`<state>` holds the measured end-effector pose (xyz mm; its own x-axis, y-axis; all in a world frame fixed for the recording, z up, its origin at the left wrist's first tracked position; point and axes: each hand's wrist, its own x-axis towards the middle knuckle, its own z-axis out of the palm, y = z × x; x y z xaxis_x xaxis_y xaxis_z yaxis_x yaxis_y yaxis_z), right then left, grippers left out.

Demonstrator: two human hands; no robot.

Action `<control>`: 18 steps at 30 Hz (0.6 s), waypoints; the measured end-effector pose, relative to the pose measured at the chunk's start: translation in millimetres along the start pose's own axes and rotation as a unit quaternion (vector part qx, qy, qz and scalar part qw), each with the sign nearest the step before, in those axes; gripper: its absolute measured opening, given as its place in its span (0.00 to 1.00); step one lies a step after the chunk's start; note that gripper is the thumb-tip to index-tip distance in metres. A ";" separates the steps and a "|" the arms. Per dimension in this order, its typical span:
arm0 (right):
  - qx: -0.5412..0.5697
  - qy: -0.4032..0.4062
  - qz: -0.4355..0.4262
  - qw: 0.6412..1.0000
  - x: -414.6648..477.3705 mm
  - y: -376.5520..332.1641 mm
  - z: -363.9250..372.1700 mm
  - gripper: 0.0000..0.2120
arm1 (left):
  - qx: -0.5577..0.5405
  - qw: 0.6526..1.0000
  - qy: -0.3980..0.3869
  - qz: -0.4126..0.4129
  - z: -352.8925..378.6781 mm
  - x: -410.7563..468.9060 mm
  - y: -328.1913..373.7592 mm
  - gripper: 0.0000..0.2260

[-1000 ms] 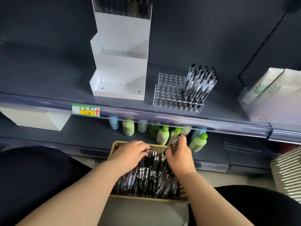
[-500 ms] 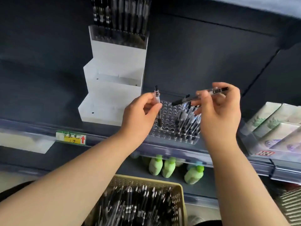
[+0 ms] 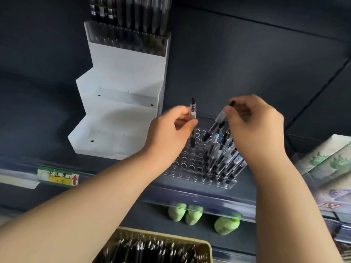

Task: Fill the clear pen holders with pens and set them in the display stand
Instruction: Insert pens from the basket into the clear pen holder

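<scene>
While pens point(image 3: 224, 156) stand in clear holder point(image 3: 187, 165), basket point(image 3: 208, 246) holds more.

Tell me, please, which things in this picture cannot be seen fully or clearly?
Head view:
- Pens atop the display stand: tops cut off by the upper edge.
- Basket: near side cut off by the lower edge; its pens are blurred.
- Price label: writing too blurred to read.
- Green bottles: tops hidden behind the shelf rail.
- Clear pen holder: far right corner behind the right hand.
</scene>
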<state>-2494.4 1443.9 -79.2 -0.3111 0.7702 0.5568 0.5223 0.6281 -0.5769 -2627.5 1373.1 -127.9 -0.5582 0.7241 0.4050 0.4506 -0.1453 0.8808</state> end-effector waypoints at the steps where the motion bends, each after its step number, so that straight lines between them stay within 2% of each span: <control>1: -0.010 -0.008 -0.006 1.000 -0.1 0.2 2.7 0.06 | -0.001 1.000 0.003 -0.002 -1.4 -0.4 -1.1 0.07; 7: -0.057 -0.042 -0.032 0.997 -0.9 -0.9 15.1 0.08 | 0.006 1.000 -0.004 0.003 -12.1 -5.1 -4.5 0.10; 18: -0.093 -0.035 -0.042 0.994 -2.1 3.0 15.0 0.08 | -0.020 1.000 -0.003 -0.002 -12.5 -7.0 -4.1 0.11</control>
<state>-2504.0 1445.9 -91.1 -0.4106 0.7265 0.5510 0.6282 0.6634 -0.4065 -2634.1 1360.2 -131.3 -0.5556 0.7285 0.4007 0.4204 -0.1696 0.8913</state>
